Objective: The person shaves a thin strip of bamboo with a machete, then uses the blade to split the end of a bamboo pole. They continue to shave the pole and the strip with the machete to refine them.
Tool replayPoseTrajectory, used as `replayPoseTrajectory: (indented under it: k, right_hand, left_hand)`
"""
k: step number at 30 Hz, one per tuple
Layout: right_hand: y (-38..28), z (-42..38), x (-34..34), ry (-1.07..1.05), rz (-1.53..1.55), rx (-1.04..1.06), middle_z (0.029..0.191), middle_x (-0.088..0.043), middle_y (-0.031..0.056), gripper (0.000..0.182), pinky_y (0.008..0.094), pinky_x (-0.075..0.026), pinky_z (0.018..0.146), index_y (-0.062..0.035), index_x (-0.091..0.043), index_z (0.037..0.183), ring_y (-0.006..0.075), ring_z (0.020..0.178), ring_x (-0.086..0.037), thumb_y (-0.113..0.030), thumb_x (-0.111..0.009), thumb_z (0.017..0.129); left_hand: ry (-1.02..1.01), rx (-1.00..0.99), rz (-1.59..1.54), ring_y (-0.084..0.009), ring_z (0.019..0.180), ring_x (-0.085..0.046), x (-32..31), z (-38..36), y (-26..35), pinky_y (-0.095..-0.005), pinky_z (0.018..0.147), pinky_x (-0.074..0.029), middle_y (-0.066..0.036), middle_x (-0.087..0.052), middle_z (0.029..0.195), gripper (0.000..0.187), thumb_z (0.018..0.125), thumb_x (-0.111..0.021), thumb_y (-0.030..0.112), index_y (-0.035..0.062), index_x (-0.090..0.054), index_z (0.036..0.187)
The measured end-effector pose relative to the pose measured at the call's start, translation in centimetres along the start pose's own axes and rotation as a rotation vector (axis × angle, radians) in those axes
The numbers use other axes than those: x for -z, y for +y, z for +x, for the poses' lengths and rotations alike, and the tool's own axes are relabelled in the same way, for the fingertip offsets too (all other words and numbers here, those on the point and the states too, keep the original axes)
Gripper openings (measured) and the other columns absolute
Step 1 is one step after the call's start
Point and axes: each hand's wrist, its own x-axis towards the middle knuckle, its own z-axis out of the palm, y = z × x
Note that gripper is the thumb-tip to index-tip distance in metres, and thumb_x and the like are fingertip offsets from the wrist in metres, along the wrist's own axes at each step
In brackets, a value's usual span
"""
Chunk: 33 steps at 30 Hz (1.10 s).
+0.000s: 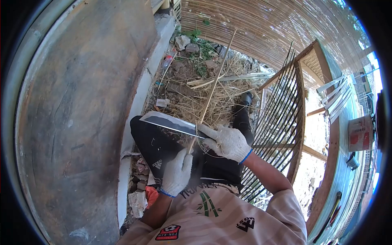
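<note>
White knit gloves with blue cuffs cover both hands. My left hand [178, 173] is closed around the near end of a long, thin bamboo strip [217, 77], which slants up and away over the ground. In my right hand [226, 143] is the handle of a large knife [169, 123] with a broad blade. The blade points left across my lap, over my dark trousers [153, 141], and crosses the strip near my right fingertips. My right index finger reaches along the strip where it meets the blade.
Bamboo shavings [196, 102] litter the ground ahead. A slatted bamboo panel in a wooden frame [300, 122] leans at my right. On the left stands a large worn board [81, 114] beside a concrete ledge [141, 90]. A box [360, 132] sits at far right.
</note>
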Motion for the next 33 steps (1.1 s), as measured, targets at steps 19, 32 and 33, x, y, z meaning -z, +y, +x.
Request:
replayPoseTrajectory:
  k: [19, 32, 33]
  right_hand:
    - [6.5, 4.0, 1.9, 0.125, -0.054, -0.212, 0.102, -0.072, 0.0213, 0.052, 0.0539, -0.057, 0.078, -0.0242, -0.051, 0.154, 0.0419, 0.089, -0.072, -0.043, -0.056, 0.105]
    - [15.9, 4.9, 6.5, 0.424, -0.021, -0.496, 0.108, -0.075, 0.0258, 0.048, 0.0533, -0.054, 0.092, -0.0203, -0.056, 0.151, 0.0455, 0.104, -0.071, -0.04, -0.053, 0.107]
    - [16.7, 5.1, 7.0, 0.454, -0.01, -0.495, 0.107, -0.075, 0.0262, 0.05, 0.0505, -0.055, 0.092, -0.0203, -0.055, 0.152, 0.0442, 0.103, -0.072, -0.041, -0.053, 0.107]
  left_hand:
    - [-0.138, 0.098, -0.13, -0.0141, 0.069, -0.058, 2.0, -3.5, -0.4, -0.0339, 0.067, -0.05, -0.012, -0.064, 0.081, 0.031, 0.108, -0.055, 0.019, 0.0003, -0.067, 0.13]
    - [-0.28, 0.088, -0.085, -0.0227, 0.076, -0.075, 6.3, -9.7, -4.2, -0.0366, 0.065, -0.054, -0.017, -0.077, 0.095, 0.03, 0.106, -0.055, 0.018, 0.0038, -0.07, 0.128]
    - [-0.319, 0.129, -0.097, -0.0197, 0.077, -0.075, 6.7, -10.0, -4.2, -0.0358, 0.065, -0.054, -0.016, -0.078, 0.097, 0.03, 0.106, -0.054, 0.016, 0.0035, -0.07, 0.128]
